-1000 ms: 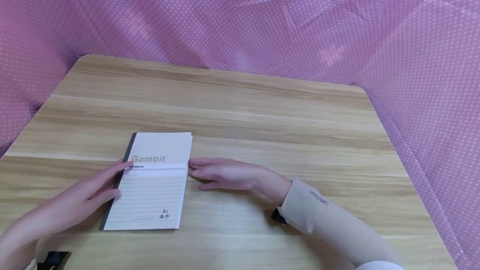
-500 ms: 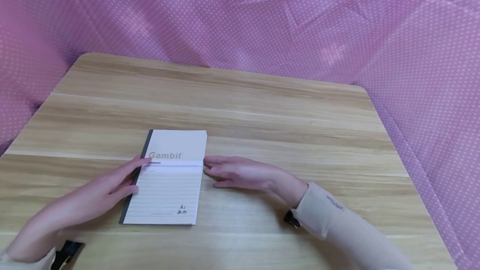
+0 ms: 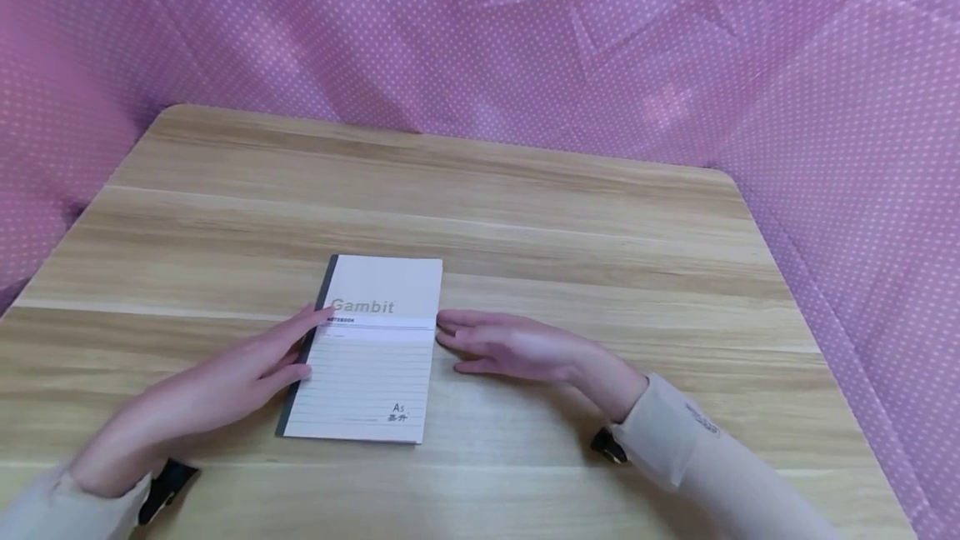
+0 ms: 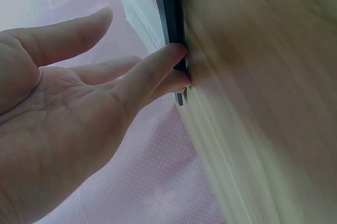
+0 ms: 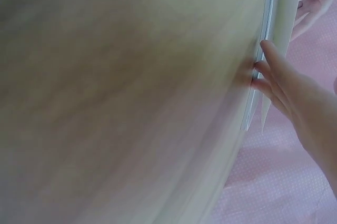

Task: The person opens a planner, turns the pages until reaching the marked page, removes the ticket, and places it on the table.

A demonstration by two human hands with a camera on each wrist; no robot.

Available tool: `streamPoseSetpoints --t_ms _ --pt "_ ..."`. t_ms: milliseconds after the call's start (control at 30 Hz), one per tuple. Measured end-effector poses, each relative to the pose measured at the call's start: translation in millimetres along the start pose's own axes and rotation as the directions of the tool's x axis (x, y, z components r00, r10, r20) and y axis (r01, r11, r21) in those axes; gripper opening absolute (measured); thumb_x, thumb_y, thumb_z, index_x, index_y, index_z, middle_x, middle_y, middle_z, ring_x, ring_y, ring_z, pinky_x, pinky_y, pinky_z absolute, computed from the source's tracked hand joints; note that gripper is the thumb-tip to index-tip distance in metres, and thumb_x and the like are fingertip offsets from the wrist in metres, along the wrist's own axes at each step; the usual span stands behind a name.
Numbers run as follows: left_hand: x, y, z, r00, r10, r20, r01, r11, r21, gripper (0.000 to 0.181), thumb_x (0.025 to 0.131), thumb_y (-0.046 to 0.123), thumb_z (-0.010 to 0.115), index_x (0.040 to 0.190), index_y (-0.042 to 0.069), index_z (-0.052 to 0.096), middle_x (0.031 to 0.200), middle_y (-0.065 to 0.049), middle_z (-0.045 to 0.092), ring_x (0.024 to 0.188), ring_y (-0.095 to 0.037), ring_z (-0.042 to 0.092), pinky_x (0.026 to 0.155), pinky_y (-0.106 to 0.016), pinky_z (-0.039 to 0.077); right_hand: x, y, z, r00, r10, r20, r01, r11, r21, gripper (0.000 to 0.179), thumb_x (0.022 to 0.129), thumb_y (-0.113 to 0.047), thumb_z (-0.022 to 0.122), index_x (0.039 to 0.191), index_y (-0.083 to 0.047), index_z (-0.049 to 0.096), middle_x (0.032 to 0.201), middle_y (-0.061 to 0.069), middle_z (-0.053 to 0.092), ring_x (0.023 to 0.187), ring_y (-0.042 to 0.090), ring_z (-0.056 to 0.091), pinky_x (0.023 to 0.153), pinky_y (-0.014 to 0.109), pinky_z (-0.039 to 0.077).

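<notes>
Toward the near side of the pale wood-grained table (image 3: 570,215), left of centre, a white A5 "Gambit" paper notebook (image 3: 367,365) with a dark spine (image 3: 288,409) lies flat between two hands. The left hand (image 3: 232,377) has extended fingers against the spine, its thumb and forefinger reaching over the cover; the right hand (image 3: 525,348) sets nearly straight fingertips against the opposite page edge. Neither clenches; this opposed, flat-fingered contact probably steadies the notebook sideways without needing a grasp.
</notes>
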State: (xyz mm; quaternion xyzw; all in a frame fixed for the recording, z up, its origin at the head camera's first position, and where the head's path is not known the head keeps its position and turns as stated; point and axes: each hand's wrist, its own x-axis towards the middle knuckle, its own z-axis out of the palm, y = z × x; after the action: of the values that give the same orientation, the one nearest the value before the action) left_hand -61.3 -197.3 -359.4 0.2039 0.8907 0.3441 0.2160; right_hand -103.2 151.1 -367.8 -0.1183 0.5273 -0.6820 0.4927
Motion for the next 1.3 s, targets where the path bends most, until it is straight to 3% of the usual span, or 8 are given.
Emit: streamPoseSetpoints --t_ms 333,567,833,1300 --pt "14.8 17.5 3.5 0.999 0.009 0.044 -0.008 1.000 -0.005 0.065 0.103 0.022 0.051 0.157 0.009 0.018 0.160 -0.024 0.011 0.145 -0.043 0.014 0.110 -0.064 0.020 -16.6 -0.9 -10.1 1.000 0.002 -0.031 -0.002 1.000 0.000 0.065 0.104 -0.013 0.044 0.156 -0.001 0.007 0.164 0.007 0.012 0.148 0.019 0.015 0.116 0.040 0.026" --pt "27.4 26.4 6.5 0.995 0.070 0.065 -0.071 0.997 0.004 0.064 0.104 0.018 0.050 0.157 0.004 0.016 0.160 -0.026 0.010 0.145 -0.043 0.014 0.111 -0.063 0.020 -26.7 -1.2 -18.0 0.998 -0.012 -0.056 0.012 1.000 -0.005 0.063 0.105 -0.011 0.039 0.156 -0.001 0.004 0.164 0.008 0.007 0.149 0.022 0.012 0.116 0.041 0.024" --pt "42.0 37.5 9.3 0.991 0.095 0.095 -0.098 0.995 0.032 0.062 0.104 0.016 0.048 0.157 0.003 0.017 0.159 -0.026 0.011 0.145 -0.042 0.015 0.111 -0.062 0.021 -38.5 -2.2 -27.8 0.994 -0.016 -0.105 0.015 1.000 -0.016 0.061 0.105 -0.011 0.037 0.156 0.000 0.004 0.164 0.009 0.006 0.149 0.023 0.012 0.117 0.041 0.022" --pt "67.8 51.2 17.4 0.984 0.104 0.145 -0.113 0.992 0.055 0.062 0.105 0.015 0.047 0.157 0.005 0.015 0.160 -0.024 0.009 0.146 -0.036 0.015 0.113 -0.056 0.023 -62.7 -2.0 -47.8 0.990 -0.029 -0.140 0.026 0.999 -0.022 0.062 0.106 -0.015 0.037 0.156 0.000 0.002 0.164 0.009 0.004 0.149 0.024 0.009 0.117 0.041 0.021"
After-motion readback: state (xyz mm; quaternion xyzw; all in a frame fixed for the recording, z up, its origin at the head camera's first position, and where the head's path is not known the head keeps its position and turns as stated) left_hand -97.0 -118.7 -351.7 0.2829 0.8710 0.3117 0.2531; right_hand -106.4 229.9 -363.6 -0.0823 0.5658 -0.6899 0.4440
